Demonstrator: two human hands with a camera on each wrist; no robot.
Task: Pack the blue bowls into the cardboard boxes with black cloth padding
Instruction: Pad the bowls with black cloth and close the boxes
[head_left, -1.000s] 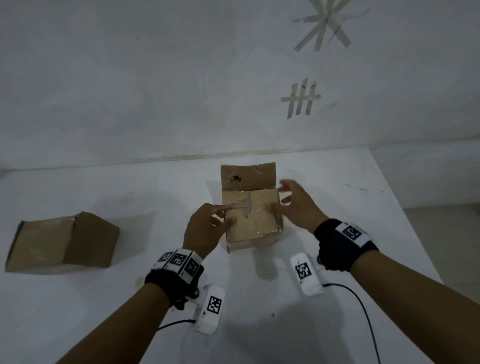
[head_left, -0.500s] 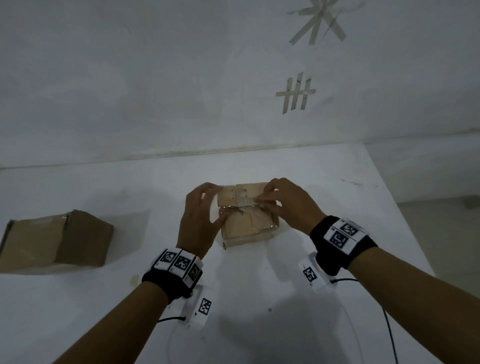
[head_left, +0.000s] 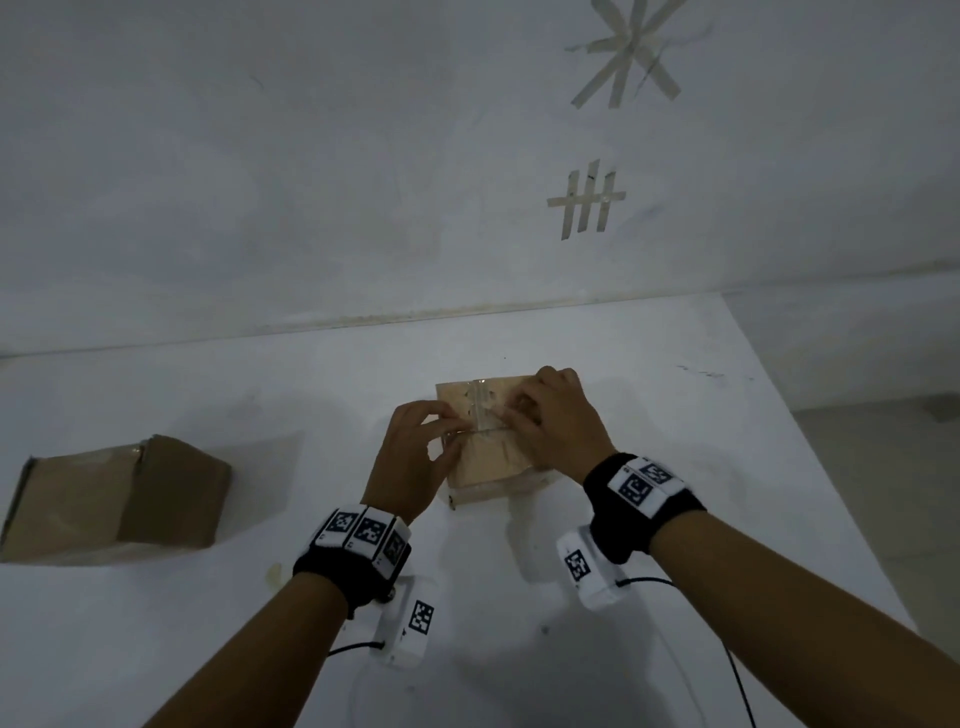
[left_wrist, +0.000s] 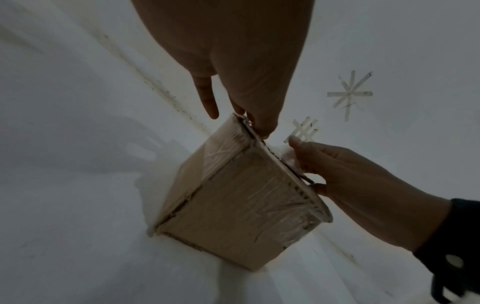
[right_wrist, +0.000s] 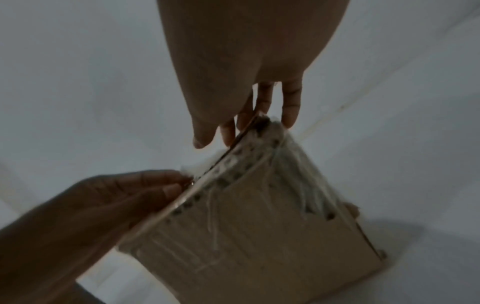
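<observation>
A small cardboard box (head_left: 493, 462) wrapped in clear tape stands on the white table (head_left: 701, 441), its top flaps folded down. My left hand (head_left: 415, 452) grips the box's left top edge, fingers curled onto the flap. Curled over the top on the right, my right hand (head_left: 550, 415) pinches the flap where loose clear tape sticks up. In the left wrist view the box (left_wrist: 233, 205) shows from the side, with the right hand (left_wrist: 350, 174) at its rim. The right wrist view shows the left hand (right_wrist: 91, 205) at the box (right_wrist: 259, 236) edge. No bowl or black cloth is visible.
A second, larger cardboard box (head_left: 119, 499) lies on its side at the table's left. The white wall behind carries tape marks (head_left: 587, 202). The table's right edge (head_left: 810, 467) drops to the floor. Cables trail from the wrist cameras toward me.
One second ago the far flap stood upright; now it lies folded flat. Both hands have moved onto the box top, and the view has shifted closer.
</observation>
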